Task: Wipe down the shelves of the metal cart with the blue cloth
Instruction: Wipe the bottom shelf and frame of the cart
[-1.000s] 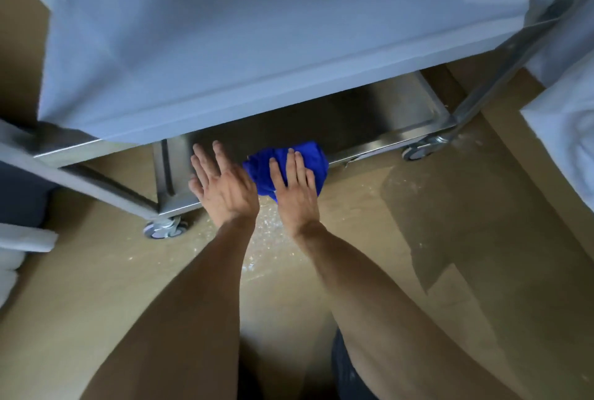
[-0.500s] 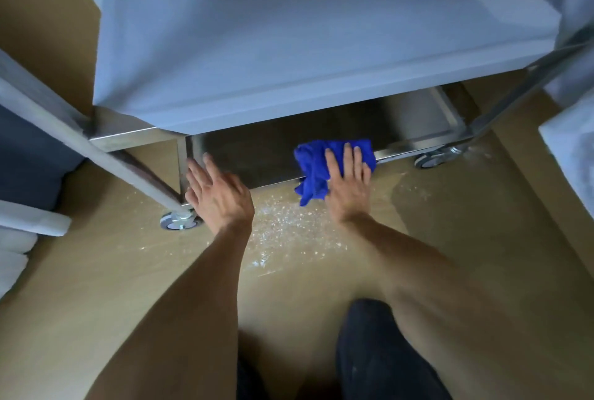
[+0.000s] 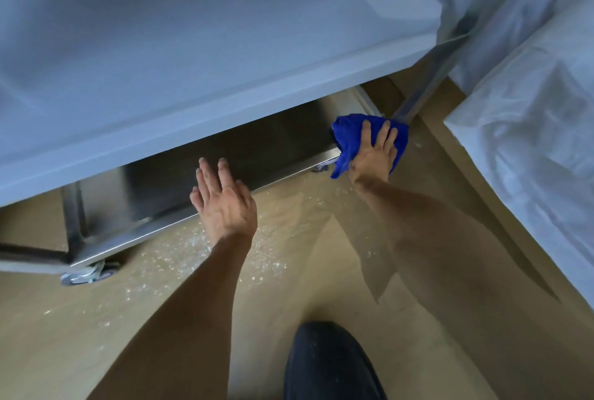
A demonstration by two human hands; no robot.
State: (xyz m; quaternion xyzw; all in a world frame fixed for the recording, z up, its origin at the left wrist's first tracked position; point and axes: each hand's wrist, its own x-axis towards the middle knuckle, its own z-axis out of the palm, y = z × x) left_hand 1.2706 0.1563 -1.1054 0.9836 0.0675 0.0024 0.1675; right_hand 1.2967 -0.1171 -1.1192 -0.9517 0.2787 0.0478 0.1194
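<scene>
The metal cart fills the upper view, its top shelf (image 3: 199, 56) pale and wide. Below it the bottom shelf (image 3: 199, 174) shows dark, with a shiny front rim. At the right front corner of that bottom shelf lies the bunched blue cloth (image 3: 348, 139). My right hand (image 3: 374, 152) presses flat on it with straight, spread fingers. My left hand (image 3: 221, 200) hovers open by the front rim near the shelf's middle, holding nothing; whether it touches the rim I cannot tell.
White crumbs or flakes (image 3: 199, 258) are scattered on the tan floor in front of the cart. A caster wheel (image 3: 85, 274) sits at the cart's left front corner. White sheeting (image 3: 527, 129) hangs at the right. My dark-trousered knee (image 3: 331, 364) is at the bottom.
My right hand has slid the blue cloth rightwards along the bottom shelf's front edge to its right corner. My left hand also shifted right along the rim, still open.
</scene>
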